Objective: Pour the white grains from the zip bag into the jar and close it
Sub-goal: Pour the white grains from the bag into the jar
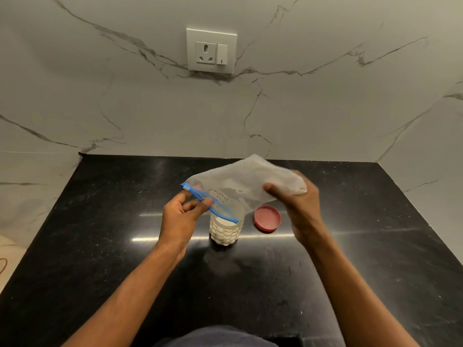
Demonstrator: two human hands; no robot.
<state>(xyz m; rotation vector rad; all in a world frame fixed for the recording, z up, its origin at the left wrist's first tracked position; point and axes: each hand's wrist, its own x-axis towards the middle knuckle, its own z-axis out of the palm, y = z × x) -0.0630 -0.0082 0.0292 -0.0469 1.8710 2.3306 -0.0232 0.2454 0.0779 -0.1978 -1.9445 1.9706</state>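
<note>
1. Directly above the jar [226, 230], a zip bag [244, 187] hangs tilted, its blue zip edge low and just over the jar's open mouth, its closed bottom raised up and to the right.
2. The left hand [181, 215] pinches the zip edge between thumb and fingertips, the other fingers loosely curled; the right hand [299, 209] grips the bag's raised bottom end, fingers closed on the plastic.
3. The bag's long axis slopes from the right hand down to the jar mouth; it looks nearly empty, while the jar shows white grains [223, 222] close to its rim.
4. Just right of the jar, apart from it, a red lid [267, 218] lies on the black counter [100, 221]; the right hand is the nearer one to it.
5. Judgement: pouring seems all but done; closing calls for clearing the bag away first, since it hangs between hands and jar mouth.
6. Behind the jar, a wall socket [211, 50] sits well clear on the marble wall.
</note>
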